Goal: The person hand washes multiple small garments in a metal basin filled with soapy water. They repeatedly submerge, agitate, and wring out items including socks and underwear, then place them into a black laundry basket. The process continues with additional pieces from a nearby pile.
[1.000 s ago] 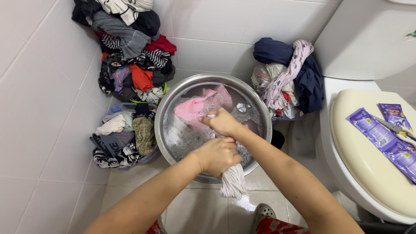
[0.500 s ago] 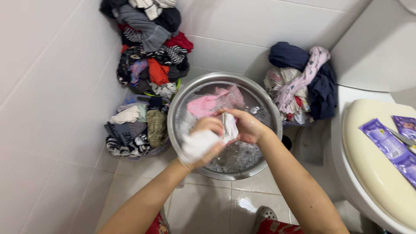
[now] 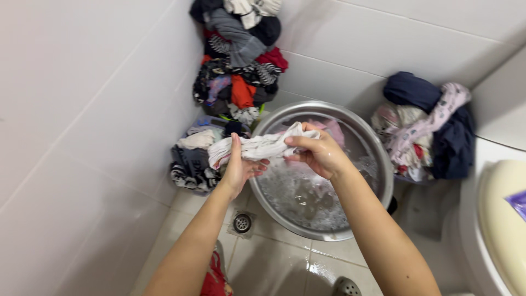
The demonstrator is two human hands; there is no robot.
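Both hands hold a wrung, twisted white cloth (image 3: 257, 147) stretched between them above the near-left rim of a big metal basin (image 3: 383, 181). The left hand (image 3: 239, 170) is cupped under the cloth's left end with fingers curled up around it, and the right hand (image 3: 318, 154) pinches the other end between thumb and fingers. Below the hands the basin holds soapy water (image 3: 307, 192), and a pink garment (image 3: 331, 130) lies at its far side, half hidden behind the right hand. Left of the left hand sits a low basket of folded dark and striped clothes (image 3: 192, 159); beyond it a tall heap of mixed laundry (image 3: 238, 60) leans in the tiled corner, its top cut off by the frame. Beyond and to the right of the right hand, another pile of navy and floral clothes (image 3: 424, 126) rests against the wall. Under the left forearm a round floor drain (image 3: 241, 222) shows in the wet tiles. At the far right a cream toilet lid (image 3: 501, 219) is only partly in view, with a purple sachet (image 3: 518, 201) at the edge, too cropped to make out.
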